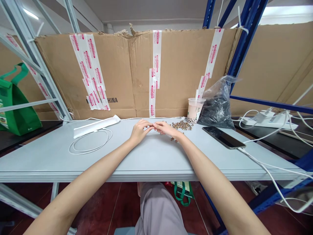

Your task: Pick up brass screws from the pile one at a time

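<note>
Above the middle of the grey table (146,160), my left hand (141,131) and my right hand (165,128) meet at the fingertips. Both hands are closed in a pinch around something small and dark that I cannot make out. A pile of small brown and gold pieces (182,125) lies just right of my right hand. A few more loose pieces (173,139) rest near my right wrist, partly hidden by it.
A drink cup (195,111) with a straw and a clear bag of black items (216,109) stand at the back right. A phone (223,137) with a white cable lies right. A white packet (96,126) and coiled cable (91,150) lie left. Cardboard (114,65) closes the back.
</note>
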{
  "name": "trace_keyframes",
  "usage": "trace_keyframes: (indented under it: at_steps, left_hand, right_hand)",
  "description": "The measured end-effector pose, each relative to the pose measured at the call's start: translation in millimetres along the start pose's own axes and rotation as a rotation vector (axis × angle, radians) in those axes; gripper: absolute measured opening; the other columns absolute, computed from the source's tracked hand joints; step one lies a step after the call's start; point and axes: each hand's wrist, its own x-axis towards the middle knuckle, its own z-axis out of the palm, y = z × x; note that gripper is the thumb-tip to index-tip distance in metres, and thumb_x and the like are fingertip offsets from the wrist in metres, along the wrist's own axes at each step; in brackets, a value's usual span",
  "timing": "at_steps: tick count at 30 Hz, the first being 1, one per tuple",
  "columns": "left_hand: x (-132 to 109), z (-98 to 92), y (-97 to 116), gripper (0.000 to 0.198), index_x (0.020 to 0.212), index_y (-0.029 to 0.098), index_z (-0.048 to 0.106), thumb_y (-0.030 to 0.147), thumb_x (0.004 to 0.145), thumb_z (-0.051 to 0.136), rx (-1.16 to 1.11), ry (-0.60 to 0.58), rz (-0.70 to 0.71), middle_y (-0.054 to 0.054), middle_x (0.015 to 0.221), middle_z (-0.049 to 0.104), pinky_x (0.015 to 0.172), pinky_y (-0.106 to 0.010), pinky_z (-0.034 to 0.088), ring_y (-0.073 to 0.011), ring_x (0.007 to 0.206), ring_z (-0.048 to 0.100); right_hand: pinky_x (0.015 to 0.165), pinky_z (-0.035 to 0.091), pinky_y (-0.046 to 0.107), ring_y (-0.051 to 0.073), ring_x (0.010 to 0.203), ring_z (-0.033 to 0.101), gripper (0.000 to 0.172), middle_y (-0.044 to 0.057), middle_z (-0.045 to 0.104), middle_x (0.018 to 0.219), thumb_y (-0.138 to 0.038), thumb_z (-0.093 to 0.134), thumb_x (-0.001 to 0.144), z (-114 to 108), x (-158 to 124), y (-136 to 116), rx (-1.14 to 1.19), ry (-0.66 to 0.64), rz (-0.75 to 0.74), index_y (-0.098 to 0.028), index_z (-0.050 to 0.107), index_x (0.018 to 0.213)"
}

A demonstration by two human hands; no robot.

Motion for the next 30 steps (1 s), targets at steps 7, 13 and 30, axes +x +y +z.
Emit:
trace_keyframes:
  at_steps: [7,13,30]
  left_hand:
    - [0,-4.6,-25,0.029,0.106,0.021,0.059,0.036,0.082,0.052,0.177,-0.169,-0.147,-0.005,0.102,0.061,0.086,-0.034,0.04,-0.0205,0.1,0.049]
    - [-10,-19.6,-67,0.031,0.107,0.017,0.06,0.03,0.081,0.051,0.373,-0.417,-0.366,-0.01,0.115,0.057,0.091,-0.037,0.037,-0.0268,0.109,0.047]
    - [-10,-22.0,-84,0.023,0.092,0.017,0.068,0.012,0.073,0.055,0.263,-0.392,-0.47,-0.008,0.093,0.067,0.08,-0.029,0.045,-0.0186,0.084,0.06]
  right_hand:
    - [0.066,0.034,0.027,0.018,0.073,0.054,0.031,0.007,0.063,0.078,-0.043,0.042,0.084,-6,-5,14,-0.789,0.193,0.222,-0.019,0.061,0.082]
    - [0.065,0.035,0.028,0.021,0.077,0.058,0.032,0.007,0.066,0.081,-0.047,0.047,0.08,-18,-10,2,-0.953,0.185,0.35,-0.021,0.061,0.094]
    - [0.056,0.037,0.023,0.015,0.063,0.058,0.006,0.004,0.066,0.07,-0.018,0.061,0.064,-24,-11,12,-0.759,0.047,0.325,-0.017,0.065,0.067]
